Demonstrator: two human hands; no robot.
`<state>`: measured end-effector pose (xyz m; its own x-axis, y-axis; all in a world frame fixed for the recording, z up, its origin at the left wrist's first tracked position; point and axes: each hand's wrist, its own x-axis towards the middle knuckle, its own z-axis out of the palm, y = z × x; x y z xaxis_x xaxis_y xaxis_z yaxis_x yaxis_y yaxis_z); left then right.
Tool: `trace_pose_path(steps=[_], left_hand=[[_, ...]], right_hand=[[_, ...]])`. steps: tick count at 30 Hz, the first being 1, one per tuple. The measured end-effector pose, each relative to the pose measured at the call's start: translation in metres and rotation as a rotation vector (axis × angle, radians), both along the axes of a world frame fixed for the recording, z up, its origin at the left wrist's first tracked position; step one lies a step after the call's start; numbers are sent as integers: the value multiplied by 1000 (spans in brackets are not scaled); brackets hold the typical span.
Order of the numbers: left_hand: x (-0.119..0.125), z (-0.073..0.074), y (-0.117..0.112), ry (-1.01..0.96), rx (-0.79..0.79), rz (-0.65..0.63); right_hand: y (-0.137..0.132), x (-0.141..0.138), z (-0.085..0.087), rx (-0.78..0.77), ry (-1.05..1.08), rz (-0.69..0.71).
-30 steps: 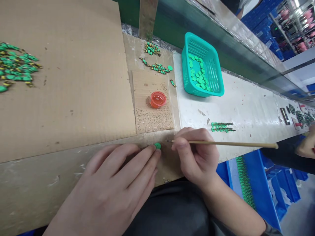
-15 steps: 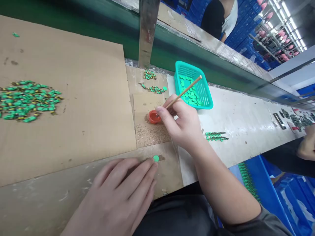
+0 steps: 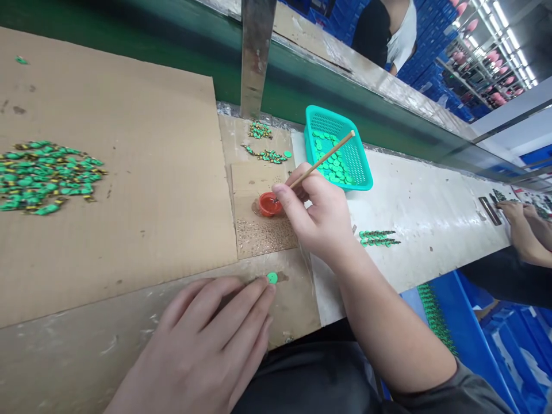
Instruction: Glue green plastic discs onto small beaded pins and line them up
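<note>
Between the fingers of my right hand [image 3: 317,210] is a thin wooden stick [image 3: 325,158], slanting up to the right. Its lower end reaches into a small red cup [image 3: 269,205], where a thin dark tip shows. My left hand [image 3: 224,322] rests low on the worktop, fingers together. Its fingertips press on the edge of a small round green disc with tiny holes [image 3: 272,278], like a button. My thumb is hidden. The cup stands on a small cardboard piece [image 3: 254,175] whose near part is covered in glossy drops.
A teal basket [image 3: 362,161] holds many green discs. Green-and-yellow small parts [image 3: 47,175] lie heaped on a large cardboard sheet [image 3: 164,172]; smaller piles [image 3: 260,130] lie behind the cup. Disc-ended pieces [image 3: 379,238] lie in rows on the right. A co-worker's hands [image 3: 520,224] are at far right.
My hands, the stick and the disc hold nearly the same position; the view shifts slightly. At far right, the co-worker's hands have reached forward over the worktop.
</note>
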<state>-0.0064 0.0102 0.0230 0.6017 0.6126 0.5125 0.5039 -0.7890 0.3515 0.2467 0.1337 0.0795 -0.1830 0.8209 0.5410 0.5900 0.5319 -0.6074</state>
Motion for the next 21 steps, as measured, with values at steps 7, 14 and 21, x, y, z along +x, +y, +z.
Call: trace_pose_path(steps=[7,14,21], left_hand=[[0,5,2,67,41,14],[-3,1,-1,43,-10,2],[-1,6,1,44,-15,11]], right_hand=[[-55,-5,9,44,104,-85],[-120,-6,-22,-84,131,32],[-117,-8,-23,-94,97,44]])
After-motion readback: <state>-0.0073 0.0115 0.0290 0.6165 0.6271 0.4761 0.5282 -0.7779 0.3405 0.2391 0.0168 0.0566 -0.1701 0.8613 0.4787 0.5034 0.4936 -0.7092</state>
